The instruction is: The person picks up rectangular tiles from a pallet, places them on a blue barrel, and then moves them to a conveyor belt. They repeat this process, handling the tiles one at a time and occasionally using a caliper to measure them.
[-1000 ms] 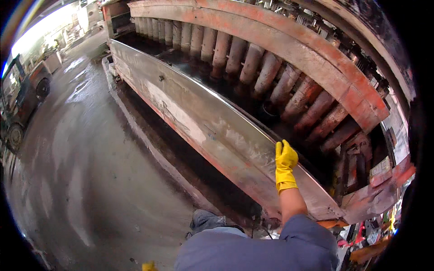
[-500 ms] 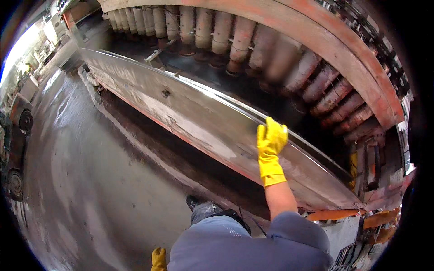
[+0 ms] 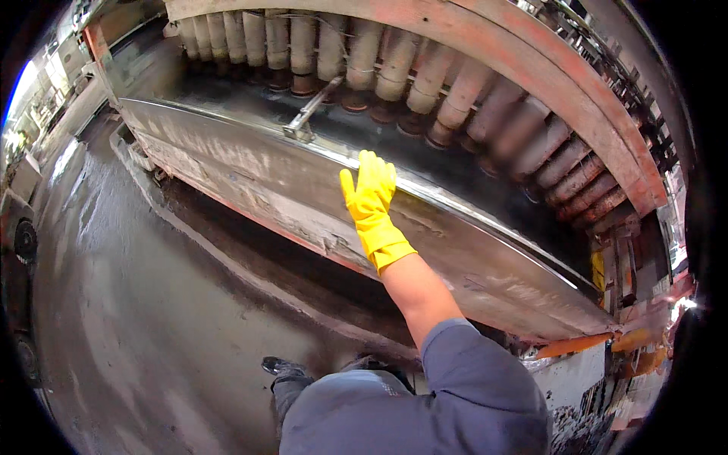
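Observation:
My right hand (image 3: 370,206), in a yellow rubber glove, reaches forward to the upper edge of a long metal side panel (image 3: 265,178). Its thumb stands apart and its fingers are stretched toward the shiny rim (image 3: 447,199). Whether the fingertips press on the rim or hover just over it, I cannot tell. Beyond them, to the left, a metal bracket with a rod (image 3: 312,114) juts inward from the rim. Behind the panel lies a dark bed (image 3: 425,152), which looks wet. My left hand is out of the picture.
A row of thick, dirty cylinders (image 3: 394,64) hangs above the bed under a curved, rust-stained beam (image 3: 485,34). A low curb (image 3: 227,254) runs along the panel's foot. The grey floor (image 3: 152,326) looks wet. My shoe (image 3: 282,365) stands near the curb.
My right hand has moved left along the rim, and its fingers have straightened. The view has shifted, bringing the bracket nearer to the hand. My left glove has gone out of view.

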A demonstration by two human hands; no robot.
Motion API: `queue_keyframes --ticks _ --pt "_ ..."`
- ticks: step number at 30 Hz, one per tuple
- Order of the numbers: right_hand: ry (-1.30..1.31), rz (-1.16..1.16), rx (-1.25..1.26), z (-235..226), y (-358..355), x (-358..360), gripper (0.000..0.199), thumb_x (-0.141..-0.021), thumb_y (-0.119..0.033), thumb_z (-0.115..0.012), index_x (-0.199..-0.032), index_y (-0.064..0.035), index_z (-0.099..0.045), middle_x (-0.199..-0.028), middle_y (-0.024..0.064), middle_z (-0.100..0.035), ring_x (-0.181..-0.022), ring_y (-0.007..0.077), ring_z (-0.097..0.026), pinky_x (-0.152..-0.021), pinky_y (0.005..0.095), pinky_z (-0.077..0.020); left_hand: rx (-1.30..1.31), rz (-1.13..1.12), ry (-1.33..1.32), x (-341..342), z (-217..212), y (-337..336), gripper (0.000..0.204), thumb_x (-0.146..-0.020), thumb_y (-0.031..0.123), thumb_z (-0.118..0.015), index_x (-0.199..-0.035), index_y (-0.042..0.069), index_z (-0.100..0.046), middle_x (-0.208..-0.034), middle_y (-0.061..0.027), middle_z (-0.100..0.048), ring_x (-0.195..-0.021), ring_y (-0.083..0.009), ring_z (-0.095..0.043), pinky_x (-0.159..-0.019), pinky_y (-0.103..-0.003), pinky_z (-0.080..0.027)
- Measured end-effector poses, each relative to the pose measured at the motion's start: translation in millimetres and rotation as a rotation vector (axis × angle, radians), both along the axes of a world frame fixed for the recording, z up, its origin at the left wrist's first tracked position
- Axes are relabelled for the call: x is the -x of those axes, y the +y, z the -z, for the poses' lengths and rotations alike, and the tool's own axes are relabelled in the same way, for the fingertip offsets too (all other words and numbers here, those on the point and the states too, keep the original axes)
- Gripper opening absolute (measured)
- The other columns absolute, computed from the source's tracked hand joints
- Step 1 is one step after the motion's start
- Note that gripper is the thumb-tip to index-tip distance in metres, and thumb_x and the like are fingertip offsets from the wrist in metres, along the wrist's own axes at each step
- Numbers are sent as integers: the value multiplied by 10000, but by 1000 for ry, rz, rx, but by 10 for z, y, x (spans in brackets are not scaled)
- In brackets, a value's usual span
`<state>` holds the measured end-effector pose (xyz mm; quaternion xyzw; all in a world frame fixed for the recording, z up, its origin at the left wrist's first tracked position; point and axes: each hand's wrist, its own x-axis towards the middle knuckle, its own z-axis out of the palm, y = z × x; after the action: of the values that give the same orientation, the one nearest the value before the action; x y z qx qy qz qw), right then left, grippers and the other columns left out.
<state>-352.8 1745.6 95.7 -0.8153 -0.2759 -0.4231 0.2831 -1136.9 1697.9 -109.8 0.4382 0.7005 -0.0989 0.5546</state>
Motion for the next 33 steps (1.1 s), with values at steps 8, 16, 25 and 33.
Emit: queue_keyframes --ticks 8,16,25,33 --pt "10 369 16 -30 483 -212 526 -908 -432 -754 -1202 4 -735 -1123 185 -750 -1039 384 -673 -1035 579 -426 -140 39 -25 302 -85 2543 363 -1001 219 -744 -1292 18 -663 -1168 -110 -723 -975 -202 -665 -840 -363 -538" --pt "21 497 180 75 529 -226 429 -952 -396 -730 -1171 -28 -756 -1012 149 -770 -980 382 -686 -1026 550 -443 -451 11 -203 -119 133 4800 299 -999 214 -753 -1233 35 -700 -1072 -82 -754 -863 -175 -679 -753 -350 -551" --pt "96 728 190 216 523 -369 388 -1005 -410 -660 -1198 -97 -782 -1075 155 -784 -1074 387 -687 -1154 574 -394 -243 262 -226 -707 169 5898 357 -1009 240 -734 -1273 7 -677 -1141 -92 -730 -931 -177 -663 -779 -334 -536" --pt "106 763 168 204 899 -326 359 -1033 -381 -635 -1185 -83 -767 -1104 129 -773 -1100 336 -693 -1178 609 -348 30 312 -4 -638 -91 6938 575 -1036 344 -693 -1495 23 -561 -1350 -172 -697 -1214 -258 -642 -1007 -410 -536"
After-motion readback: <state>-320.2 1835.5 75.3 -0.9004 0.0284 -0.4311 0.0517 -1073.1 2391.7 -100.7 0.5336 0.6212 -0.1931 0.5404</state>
